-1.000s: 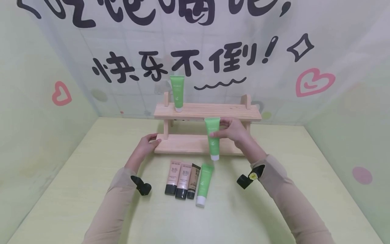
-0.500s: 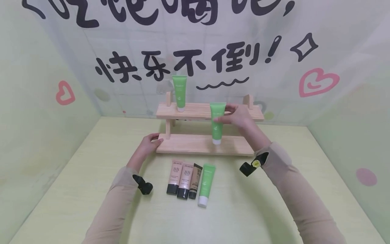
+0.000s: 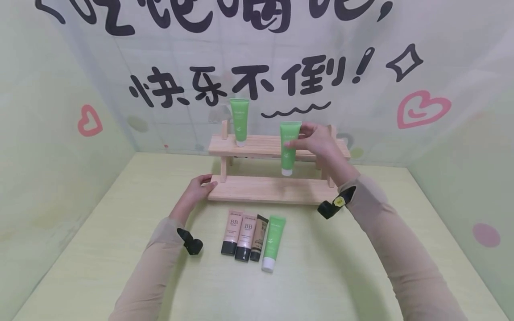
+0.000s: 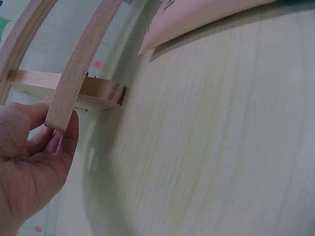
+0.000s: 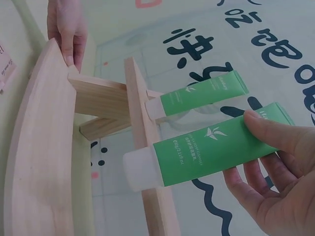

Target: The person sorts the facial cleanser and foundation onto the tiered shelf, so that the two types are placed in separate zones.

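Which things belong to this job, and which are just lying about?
Likely in the job:
green plastic tube in right hand
wooden two-tier rack gripped by left hand
upright green tube on upper shelf

Lying about, possibly waiting:
two pink black-capped tubes
slim brown tube
third green tube

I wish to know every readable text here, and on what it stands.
"快乐不倒!": back wall; line above cut off.
"BB": left pink tube and right pink tube; rest too small.
"60g/2.11fl.oz", apparently: held green tube; rest blurred.
Too small to read: brown tube, standing green tube, lying green tube, yellow sticker.
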Demonstrator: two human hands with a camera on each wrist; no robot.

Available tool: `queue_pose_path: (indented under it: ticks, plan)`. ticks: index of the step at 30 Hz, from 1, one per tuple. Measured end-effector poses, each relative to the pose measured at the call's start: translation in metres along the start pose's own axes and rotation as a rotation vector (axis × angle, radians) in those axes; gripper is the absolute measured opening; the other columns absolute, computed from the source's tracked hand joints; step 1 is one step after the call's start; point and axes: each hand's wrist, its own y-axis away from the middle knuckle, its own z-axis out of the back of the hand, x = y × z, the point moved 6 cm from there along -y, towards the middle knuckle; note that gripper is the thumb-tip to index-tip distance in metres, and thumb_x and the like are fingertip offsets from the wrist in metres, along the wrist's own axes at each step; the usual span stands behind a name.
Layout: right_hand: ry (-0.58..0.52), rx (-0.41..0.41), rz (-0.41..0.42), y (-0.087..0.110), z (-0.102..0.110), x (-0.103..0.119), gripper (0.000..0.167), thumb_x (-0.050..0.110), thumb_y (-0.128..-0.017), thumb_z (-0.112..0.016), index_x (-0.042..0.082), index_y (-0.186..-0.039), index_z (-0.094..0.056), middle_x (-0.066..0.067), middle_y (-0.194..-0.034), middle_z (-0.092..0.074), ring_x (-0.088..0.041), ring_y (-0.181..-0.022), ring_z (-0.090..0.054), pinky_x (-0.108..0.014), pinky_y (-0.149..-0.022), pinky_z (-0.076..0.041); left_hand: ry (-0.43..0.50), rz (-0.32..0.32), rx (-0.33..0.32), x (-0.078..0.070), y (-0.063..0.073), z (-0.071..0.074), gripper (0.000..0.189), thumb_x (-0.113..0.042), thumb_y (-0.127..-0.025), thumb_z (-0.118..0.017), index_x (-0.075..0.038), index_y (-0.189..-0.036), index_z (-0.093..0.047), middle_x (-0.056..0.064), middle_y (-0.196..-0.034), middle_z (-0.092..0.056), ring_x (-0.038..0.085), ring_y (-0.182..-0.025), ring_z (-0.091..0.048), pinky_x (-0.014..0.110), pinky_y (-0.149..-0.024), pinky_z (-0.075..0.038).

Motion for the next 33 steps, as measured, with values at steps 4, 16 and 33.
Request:
queue_pose_path:
  ticks: [4,16,33]
  plan:
    - [-0.035,-0.012,0.009,-0.005,0.003,0.007,0.059,0.013,-0.070,-0.078,0.013,-0.124,-0.054,-0.007,-0.123,-0.059,-0.020,-0.114,-0.054,-0.039,-0.106,-0.036,0.004,-0.009,-0.002,0.000,0.000,0.000,0.054,-0.024,-0.094,-0.049,-0.002,-0.140,-0.031,0.018,-0.143,-0.037,0.033,-0.135,-0.030,0.044,-0.111,-0.029]
    - [-0.078,-0.073,0.090,-0.024,0.006,0.022,0.056,0.008,-0.070,-0.078,0.010,-0.122,-0.056,-0.008,-0.122,-0.061,-0.019,-0.110,-0.057,-0.036,-0.104,-0.040,0.010,-0.013,-0.010,0.000,0.001,-0.001,0.053,-0.023,-0.094,-0.050,-0.002,-0.140,-0.032,0.019,-0.142,-0.038,0.034,-0.134,-0.031,0.044,-0.110,-0.030]
    - [-0.065,-0.129,0.107,-0.056,0.001,0.019,0.054,0.010,-0.070,-0.078,0.014,-0.120,-0.058,-0.007,-0.121,-0.062,-0.018,-0.107,-0.058,-0.040,-0.107,-0.035,0.025,-0.017,-0.023,0.001,0.000,0.000,0.053,-0.023,-0.095,-0.048,-0.001,-0.139,-0.032,0.020,-0.141,-0.039,0.034,-0.130,-0.037,0.042,-0.107,-0.035]
